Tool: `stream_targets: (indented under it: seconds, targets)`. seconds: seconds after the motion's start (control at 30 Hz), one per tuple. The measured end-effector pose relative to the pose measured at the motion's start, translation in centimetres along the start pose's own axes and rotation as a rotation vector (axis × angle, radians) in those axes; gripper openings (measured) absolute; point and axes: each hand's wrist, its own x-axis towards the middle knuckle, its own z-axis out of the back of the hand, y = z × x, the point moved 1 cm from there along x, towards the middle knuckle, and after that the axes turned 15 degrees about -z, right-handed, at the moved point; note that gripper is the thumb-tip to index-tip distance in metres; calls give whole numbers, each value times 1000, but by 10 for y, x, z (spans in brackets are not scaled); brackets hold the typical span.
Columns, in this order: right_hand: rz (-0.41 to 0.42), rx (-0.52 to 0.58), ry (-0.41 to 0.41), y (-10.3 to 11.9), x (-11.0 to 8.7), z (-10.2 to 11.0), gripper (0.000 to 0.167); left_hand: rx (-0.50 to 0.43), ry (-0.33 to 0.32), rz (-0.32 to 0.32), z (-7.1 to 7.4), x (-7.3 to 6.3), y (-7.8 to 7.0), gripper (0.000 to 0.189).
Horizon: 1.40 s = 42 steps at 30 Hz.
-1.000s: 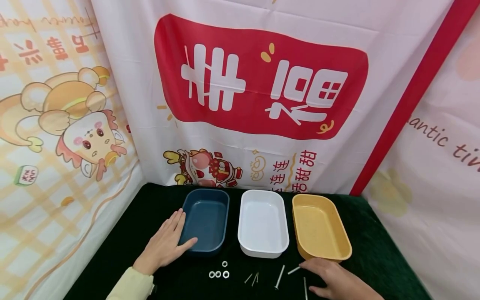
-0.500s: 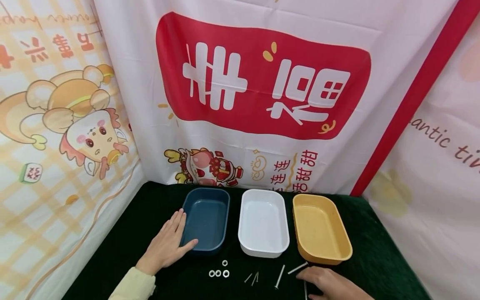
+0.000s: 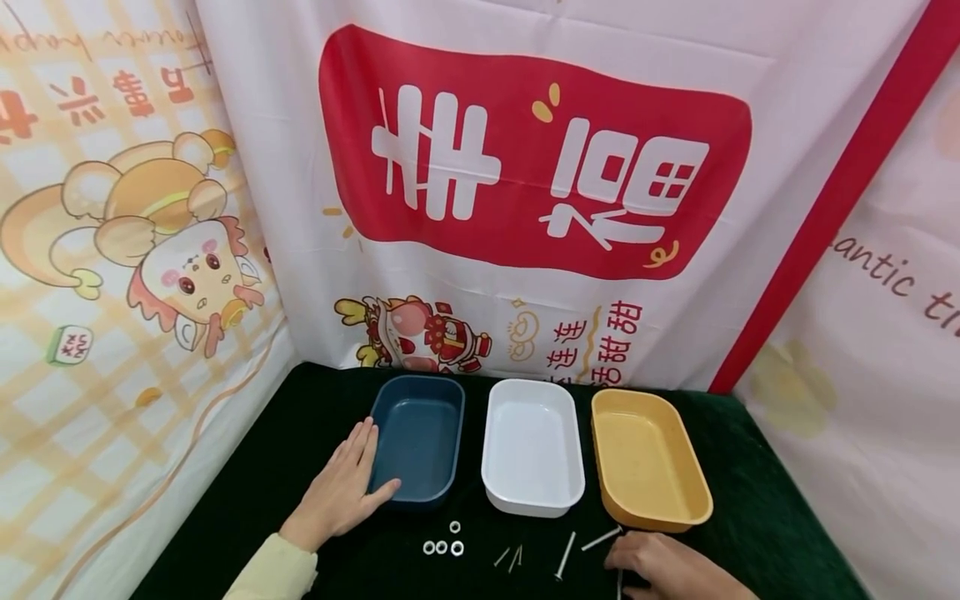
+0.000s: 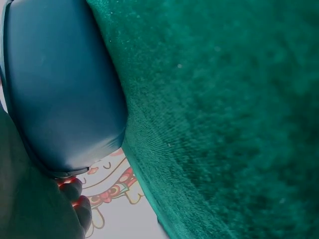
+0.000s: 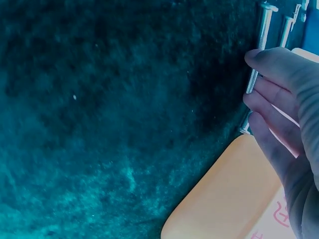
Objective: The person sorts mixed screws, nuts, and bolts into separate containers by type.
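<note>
Nearest the wearer, at the lower right of the head view, the right hand (image 3: 663, 567) is bent into a pinch. The right wrist view shows its thumb and fingertips closed around the shank of a bolt (image 5: 264, 27), with the bolt head projecting past the thumb. Whether this bolt touches the green cloth (image 3: 772, 508) cannot be determined. Left of the hand, a second bolt (image 3: 565, 557) lies on the cloth. A third bolt (image 3: 602, 538) lies aslant between that one and the hand, near the yellow tray. Further left are three small screws (image 3: 513, 560), followed by four nuts (image 3: 453, 548): three in a row and one just beyond.

The left hand (image 3: 337, 492), in a pale yellow sleeve (image 3: 277, 571), has its fingers extended and thumb spread. It grips nothing and rests against the left side of the blue tray (image 3: 420, 442).

Beyond the hardware, the blue tray, white tray (image 3: 534, 442) and yellow tray (image 3: 651, 458) stand side by side, apart. Behind them hangs a white printed backdrop (image 3: 795, 67) with a red panel (image 3: 525, 167).
</note>
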Motion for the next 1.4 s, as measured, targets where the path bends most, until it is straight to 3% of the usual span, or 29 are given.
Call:
stream_targets:
  seconds: [0.33, 0.77, 1.07, 1.4]
  targets:
    - [29, -41, 3, -1, 5, 3, 21, -2, 7, -11, 1, 1, 0, 105]
    - [-92, 87, 79, 4, 6, 3, 9, -6, 28, -2, 1, 2, 2, 106]
    - [-123, -38, 89, 20, 16, 24, 17, -8, 23, -5, -3, 2, 4, 107]
    - [-123, -59, 68, 39, 32, 57, 16, -21, 31, -1, -2, 2, 3, 106]
